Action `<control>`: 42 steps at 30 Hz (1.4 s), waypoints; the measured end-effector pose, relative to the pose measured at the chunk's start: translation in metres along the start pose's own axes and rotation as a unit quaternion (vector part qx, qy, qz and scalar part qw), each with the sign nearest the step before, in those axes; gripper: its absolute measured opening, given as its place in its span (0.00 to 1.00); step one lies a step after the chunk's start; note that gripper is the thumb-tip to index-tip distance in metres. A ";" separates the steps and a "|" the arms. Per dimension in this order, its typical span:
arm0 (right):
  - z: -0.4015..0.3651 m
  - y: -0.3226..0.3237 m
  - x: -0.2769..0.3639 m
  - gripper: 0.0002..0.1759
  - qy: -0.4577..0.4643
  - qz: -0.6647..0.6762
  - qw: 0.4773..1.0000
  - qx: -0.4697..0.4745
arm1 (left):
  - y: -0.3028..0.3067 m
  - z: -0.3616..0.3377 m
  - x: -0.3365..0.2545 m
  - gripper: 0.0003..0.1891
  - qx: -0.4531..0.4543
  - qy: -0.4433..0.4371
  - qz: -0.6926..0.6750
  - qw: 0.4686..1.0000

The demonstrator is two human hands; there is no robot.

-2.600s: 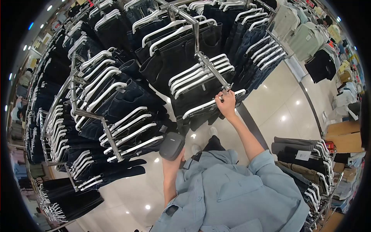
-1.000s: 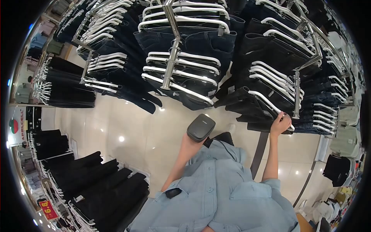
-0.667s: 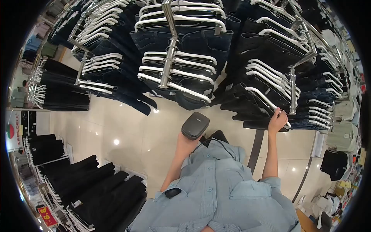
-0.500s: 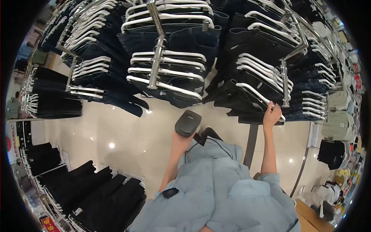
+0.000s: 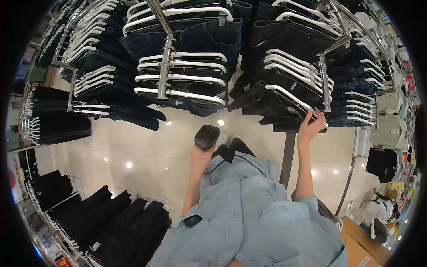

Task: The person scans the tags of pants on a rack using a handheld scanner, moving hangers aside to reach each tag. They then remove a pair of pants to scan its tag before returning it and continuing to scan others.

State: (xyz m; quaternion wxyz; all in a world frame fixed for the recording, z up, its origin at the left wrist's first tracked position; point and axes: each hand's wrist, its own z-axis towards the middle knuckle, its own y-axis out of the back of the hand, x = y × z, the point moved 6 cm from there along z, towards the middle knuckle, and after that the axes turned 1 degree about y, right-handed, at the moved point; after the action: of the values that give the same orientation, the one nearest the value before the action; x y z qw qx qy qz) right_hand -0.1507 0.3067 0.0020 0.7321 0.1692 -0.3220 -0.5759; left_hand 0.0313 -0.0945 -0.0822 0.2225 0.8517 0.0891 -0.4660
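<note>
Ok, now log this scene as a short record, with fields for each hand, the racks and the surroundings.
left_hand: left hand gripping a dark handheld device
right_hand: right hand touching the lower end of a white hanger
on_that_hanger: dark garment
centre_rack: metal arm with white hangers and dark trousers
lower_left: row of black garments
lower_right: cardboard box
floor: pale, glossy tiles
wearer_clothing: light blue shirt
device_screen: cannot tell
</note>
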 end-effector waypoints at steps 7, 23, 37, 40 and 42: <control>-0.105 -0.070 0.111 0.26 0.014 0.277 0.899 0.340 | 0.002 -0.003 0.006 0.15 -0.007 0.039 0.038 0.998; -0.269 -0.259 0.156 0.28 -0.407 0.514 0.476 0.587 | 0.014 -0.046 0.008 0.12 -0.047 0.037 -0.030 0.998; -0.155 -0.139 0.168 0.22 -0.332 0.585 0.336 0.659 | -0.006 -0.035 -0.005 0.11 0.030 0.034 -0.041 0.998; -0.155 -0.143 0.160 0.22 -0.315 0.557 0.393 0.660 | -0.014 -0.035 -0.018 0.09 0.058 0.030 0.034 0.997; -0.153 -0.145 0.159 0.22 -0.312 0.556 0.402 0.657 | -0.018 -0.037 -0.022 0.11 0.044 0.014 0.068 0.997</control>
State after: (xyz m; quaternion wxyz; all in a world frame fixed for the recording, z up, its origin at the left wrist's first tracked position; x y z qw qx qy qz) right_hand -0.1349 0.0956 -0.1562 0.4026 0.1902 -0.8307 0.3342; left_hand 0.0411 -0.0604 -0.0517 0.2141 0.8713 0.0138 -0.4414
